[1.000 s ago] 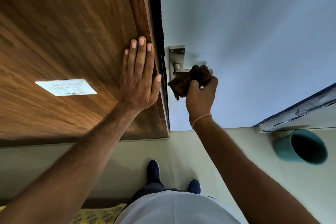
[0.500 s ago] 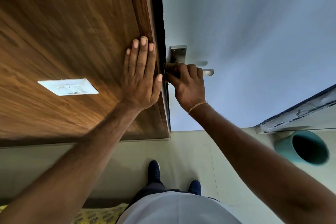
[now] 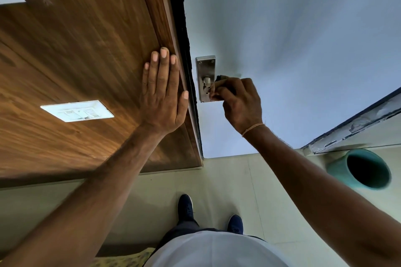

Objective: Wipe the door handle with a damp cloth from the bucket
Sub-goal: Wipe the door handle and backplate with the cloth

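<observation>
A silver door handle with its metal backplate (image 3: 205,69) is fixed on the pale blue-grey door (image 3: 293,39). My right hand (image 3: 238,102) is closed around the lever, pressing a dark brown cloth (image 3: 221,77) against it; only a small edge of cloth shows above my fingers. The lever itself is hidden under my hand. My left hand (image 3: 163,95) lies flat with fingers spread on the wooden panel (image 3: 86,60) beside the door edge. The teal bucket (image 3: 360,168) stands on the floor at the right.
A white switch plate (image 3: 77,110) sits on the wooden panel at the left. Pale floor tiles (image 3: 227,180) lie below, with my two dark blue shoes (image 3: 185,207) on them. A worn grey ledge (image 3: 358,123) runs above the bucket.
My right hand with the cloth slid left along the lever to the backplate, then back right a little. The left hand stayed flat on the wood.
</observation>
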{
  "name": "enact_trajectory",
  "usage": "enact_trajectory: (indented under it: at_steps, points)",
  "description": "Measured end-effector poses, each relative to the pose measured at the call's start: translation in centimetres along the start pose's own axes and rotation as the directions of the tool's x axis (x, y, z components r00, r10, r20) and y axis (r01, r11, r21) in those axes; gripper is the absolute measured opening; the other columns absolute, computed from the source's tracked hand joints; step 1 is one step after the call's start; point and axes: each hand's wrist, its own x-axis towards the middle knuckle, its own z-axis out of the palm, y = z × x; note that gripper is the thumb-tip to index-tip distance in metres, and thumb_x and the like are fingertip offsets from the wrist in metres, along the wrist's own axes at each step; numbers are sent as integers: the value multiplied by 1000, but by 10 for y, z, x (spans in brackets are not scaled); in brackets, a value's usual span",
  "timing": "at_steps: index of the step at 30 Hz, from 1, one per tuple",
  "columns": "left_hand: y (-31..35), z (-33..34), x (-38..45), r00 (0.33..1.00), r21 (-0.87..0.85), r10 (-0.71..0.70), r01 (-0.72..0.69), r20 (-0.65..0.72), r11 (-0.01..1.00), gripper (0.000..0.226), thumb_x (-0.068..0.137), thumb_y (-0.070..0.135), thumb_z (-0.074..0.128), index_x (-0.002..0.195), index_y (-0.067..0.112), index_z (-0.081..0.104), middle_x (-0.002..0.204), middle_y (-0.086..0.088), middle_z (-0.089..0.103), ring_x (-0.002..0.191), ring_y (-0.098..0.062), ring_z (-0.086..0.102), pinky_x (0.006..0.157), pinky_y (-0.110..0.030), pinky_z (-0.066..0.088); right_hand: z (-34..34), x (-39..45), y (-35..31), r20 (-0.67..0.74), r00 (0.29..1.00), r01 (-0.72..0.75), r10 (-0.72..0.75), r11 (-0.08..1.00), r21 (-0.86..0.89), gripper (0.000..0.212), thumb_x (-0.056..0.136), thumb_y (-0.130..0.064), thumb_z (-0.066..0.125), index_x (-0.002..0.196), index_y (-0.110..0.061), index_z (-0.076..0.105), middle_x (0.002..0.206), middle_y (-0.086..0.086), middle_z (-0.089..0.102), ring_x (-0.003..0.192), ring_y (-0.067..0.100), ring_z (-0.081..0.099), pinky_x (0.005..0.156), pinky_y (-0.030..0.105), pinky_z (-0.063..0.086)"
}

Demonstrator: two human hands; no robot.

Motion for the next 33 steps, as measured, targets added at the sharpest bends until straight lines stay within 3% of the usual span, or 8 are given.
enact_trajectory:
  at_steps: [6,13,18,20,22,24,29,33]
  points:
    - [6,-2,0,1000,2,-17,17,23,1000,76,105,36,40,166,-1,15,168,-30,29,162,-40,19,133,-55,19,-18,-10,31,-41,969,-244,245,969,32,39,83,6,60,92,-27,79,116,-4,70,98,29,57,72,34,47]
    - [16,-8,0,996,-5,-69,70,64,998,77,105,39,40,165,-3,17,171,-29,24,163,-39,14,133,-57,20,-42,-23,37,138,756,-654,640,729,203,41,71,-5,66,109,-19,65,113,2,65,100,31,61,78,28,41]
    - [32,-14,5,982,-46,-148,154,114,987,78,106,42,40,163,-8,21,171,-30,20,163,-42,15,133,-57,18,-60,-13,0,424,543,-755,725,201,624,52,77,-6,85,121,-18,60,110,-7,67,89,16,71,68,21,60]
    - [39,-17,4,983,-92,-143,154,117,984,77,105,40,42,163,-8,22,171,-30,20,163,-41,15,134,-56,17,-62,-7,-6,576,482,-693,661,-115,712,55,81,-6,85,130,-10,60,120,8,71,100,35,75,71,39,65]
    - [44,-19,2,992,-167,-64,82,112,982,73,105,37,42,162,-7,28,171,-28,24,162,-41,19,134,-56,17,-66,-3,-9,690,486,-562,536,-413,716,50,92,-5,74,138,1,55,120,24,70,97,46,71,62,42,60]
    - [50,-18,0,987,-283,67,-24,144,959,67,106,36,40,160,-3,36,170,-24,31,160,-39,26,133,-57,19,-73,2,-12,743,533,-502,405,-556,663,45,104,-8,58,145,6,49,113,25,66,96,40,67,63,38,55]
    - [64,-3,11,936,-582,156,63,317,810,51,111,35,33,144,6,59,140,-10,63,137,-28,51,116,-50,41,-82,-3,-12,778,538,-447,324,-673,589,54,108,-36,44,152,-5,53,137,16,63,120,35,54,103,41,41]
    - [78,8,27,865,-686,147,264,479,678,43,112,38,36,130,14,67,120,0,71,116,-20,56,100,-47,49,-88,-10,-13,741,553,-509,380,-550,662,55,106,-47,56,140,-4,60,133,20,61,118,37,57,101,51,31]
